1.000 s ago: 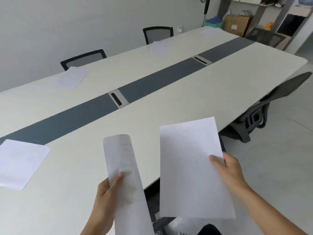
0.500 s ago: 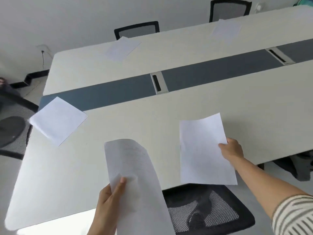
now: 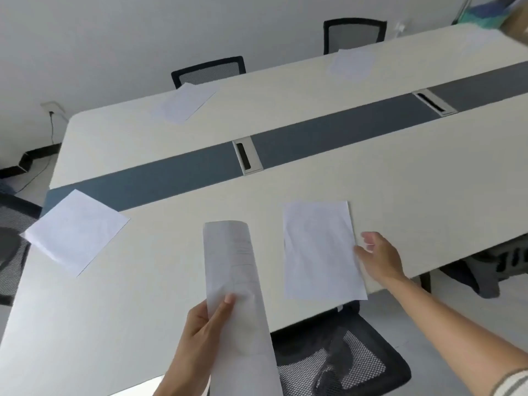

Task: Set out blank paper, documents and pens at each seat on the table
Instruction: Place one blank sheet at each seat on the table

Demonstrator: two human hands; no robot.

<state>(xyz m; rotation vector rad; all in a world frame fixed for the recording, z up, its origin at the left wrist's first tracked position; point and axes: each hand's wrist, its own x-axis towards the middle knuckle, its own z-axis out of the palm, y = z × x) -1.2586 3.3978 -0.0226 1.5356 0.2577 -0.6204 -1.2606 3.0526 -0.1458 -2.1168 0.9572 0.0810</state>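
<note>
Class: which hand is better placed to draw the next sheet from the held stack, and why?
Probably the right hand: it is open and empty, beside the sheet lying on the table. The left hand grips the curled stack, so it is occupied.

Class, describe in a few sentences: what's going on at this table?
A person is laying papers around a long cream meeting table with a grey centre strip. The left hand grips a curled stack of white papers. The right hand is open beside a blank white sheet lying flat before the black mesh chair. Three more sheets lie at other seats.
</note>
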